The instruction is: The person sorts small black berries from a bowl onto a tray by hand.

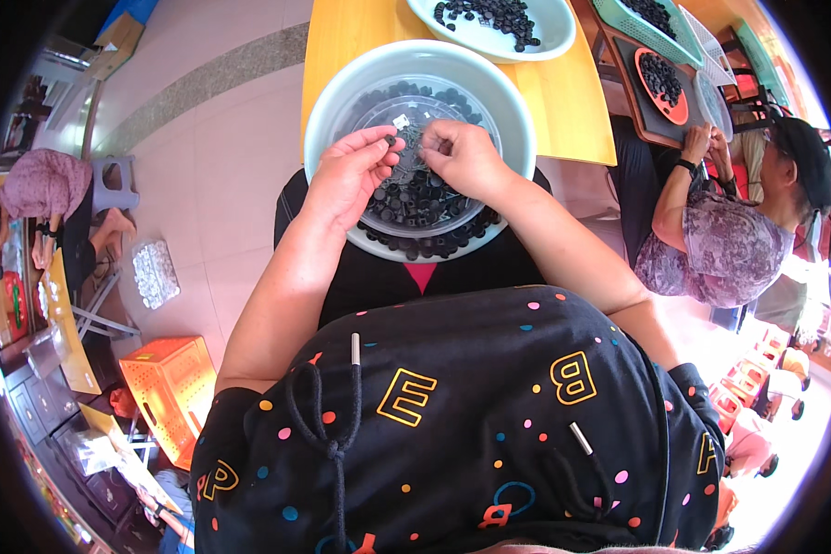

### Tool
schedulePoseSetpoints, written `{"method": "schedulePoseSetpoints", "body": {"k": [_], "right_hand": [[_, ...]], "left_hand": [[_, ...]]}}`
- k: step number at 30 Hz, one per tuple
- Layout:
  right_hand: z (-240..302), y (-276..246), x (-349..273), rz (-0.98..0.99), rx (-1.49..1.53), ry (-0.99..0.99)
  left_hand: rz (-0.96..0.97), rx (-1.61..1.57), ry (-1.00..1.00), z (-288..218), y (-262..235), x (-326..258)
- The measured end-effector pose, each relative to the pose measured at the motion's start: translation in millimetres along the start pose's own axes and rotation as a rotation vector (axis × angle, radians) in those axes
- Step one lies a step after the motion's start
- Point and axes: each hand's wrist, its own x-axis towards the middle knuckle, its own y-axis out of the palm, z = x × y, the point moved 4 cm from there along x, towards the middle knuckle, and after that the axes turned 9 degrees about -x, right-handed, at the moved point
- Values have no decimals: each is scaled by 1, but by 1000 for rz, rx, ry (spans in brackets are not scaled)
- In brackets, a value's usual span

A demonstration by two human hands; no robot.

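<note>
A wide pale-blue basin (pixel 325 102) rests at my lap against the yellow table, with a clear shallow tray (pixel 475 214) set inside it. Small round black plastic parts (pixel 414 199) lie in the tray, and more surround it in the basin. Thin metal bits (pixel 410 140) are heaped toward the tray's far side. Over the left of the tray, my left hand (pixel 353 174) pinches one small black part (pixel 391 140) between thumb and fingertips. My right hand (pixel 463 159) is closed in a pinch above the metal bits; whatever its fingertips hold is too small to make out.
Behind the basin, a second pale basin (pixel 563 37) with black parts stands on the yellow table (pixel 563 120). At right, a seated person (pixel 725 231) works by an orange plate (pixel 679 109) of black parts. An orange crate (pixel 162 388) and a bag of white pieces (pixel 154 274) sit left.
</note>
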Motion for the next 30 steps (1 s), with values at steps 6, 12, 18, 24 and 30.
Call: {"method": "schedulePoseSetpoints", "body": {"k": [6, 12, 18, 24, 30], "right_hand": [[-9, -1, -7, -17, 441, 148], [-1, -6, -14, -46, 557, 121], [10, -13, -19, -45, 585, 130], [22, -19, -24, -109, 576, 63], [23, -19, -26, -141, 443, 13]], "left_hand": [[46, -38, -45, 9, 9, -1], [52, -63, -55, 12, 13, -4], [49, -54, -55, 14, 19, -6], [85, -79, -85, 19, 25, -8], [118, -115, -112, 22, 27, -10]]}}
